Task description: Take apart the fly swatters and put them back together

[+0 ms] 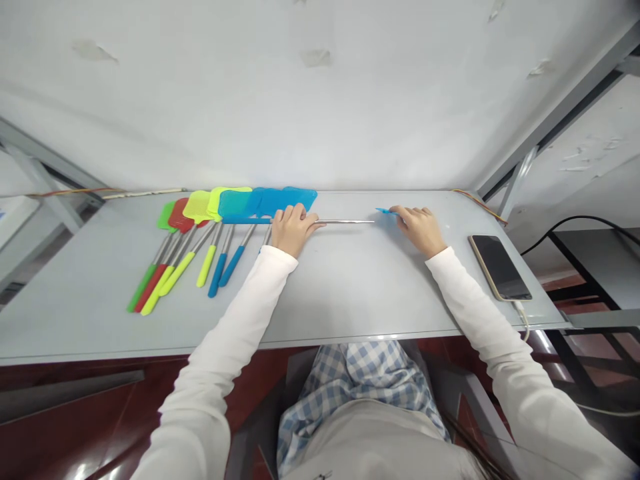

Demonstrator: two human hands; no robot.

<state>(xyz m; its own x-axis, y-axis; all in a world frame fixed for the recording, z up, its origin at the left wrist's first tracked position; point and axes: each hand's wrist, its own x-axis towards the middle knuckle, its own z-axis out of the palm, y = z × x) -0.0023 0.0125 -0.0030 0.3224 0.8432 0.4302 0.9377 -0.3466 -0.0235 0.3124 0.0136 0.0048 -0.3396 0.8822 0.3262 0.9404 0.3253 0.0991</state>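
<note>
My left hand (293, 229) is closed around a telescopic metal rod (345, 221), which lies level above the table. On its left the rod carries a blue handle (245, 220); its thin bare tip points right, toward my other hand. My right hand (421, 227) pinches a thin blue piece (386, 211), seen edge-on and largely hidden by the fingers. A small gap separates that piece from the rod tip. Behind and left of my left hand lie several fly swatters, with blue heads (295, 197) nearest and yellow (197, 205), red (179, 215) and green (165, 217) ones farther left.
A phone (500, 267) with a white charging cable (521, 312) lies at the right end of the grey table (350, 293). A white wall (320, 120) rises behind the table. Metal frame posts (520, 177) stand at both sides, and a thin wire (480, 203) runs along the back right.
</note>
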